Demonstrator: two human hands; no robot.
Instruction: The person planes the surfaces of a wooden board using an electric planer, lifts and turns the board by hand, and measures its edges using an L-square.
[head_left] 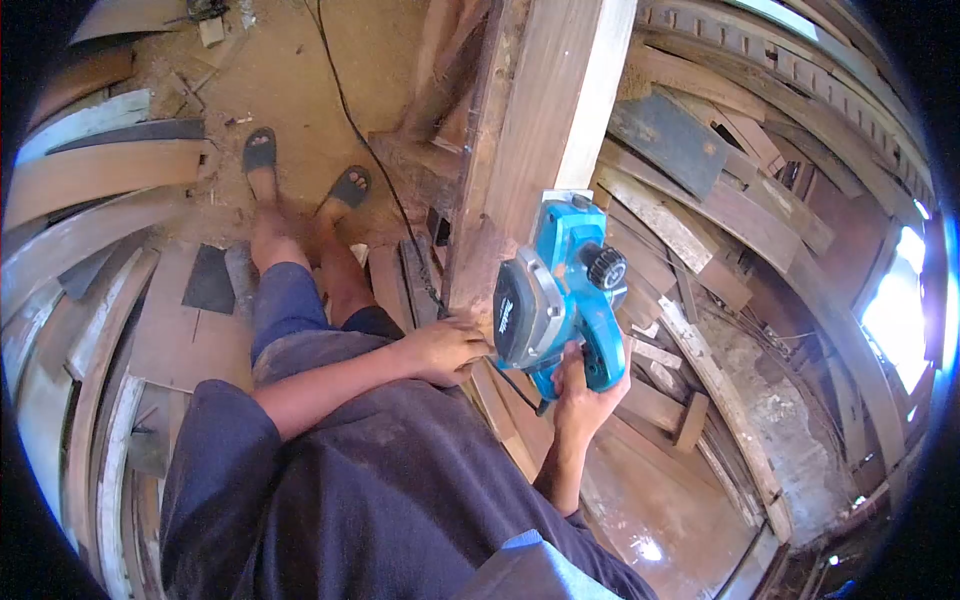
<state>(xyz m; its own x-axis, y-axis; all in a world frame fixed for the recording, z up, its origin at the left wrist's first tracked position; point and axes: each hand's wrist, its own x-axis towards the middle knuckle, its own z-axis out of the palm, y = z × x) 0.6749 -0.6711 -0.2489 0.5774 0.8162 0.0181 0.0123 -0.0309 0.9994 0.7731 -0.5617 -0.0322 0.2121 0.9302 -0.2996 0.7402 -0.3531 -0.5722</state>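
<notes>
The right hand (pixel 588 396) had its fingers wrapped around the back handle of the blue planer (pixel 572 290). The planer sat on the near end of the long board (pixel 530 140). The left hand (pixel 446 351) was just beside the planer, fingers close together; whether they held anything could not be told. A black cord (pixel 347 105) ran left of the board.
</notes>
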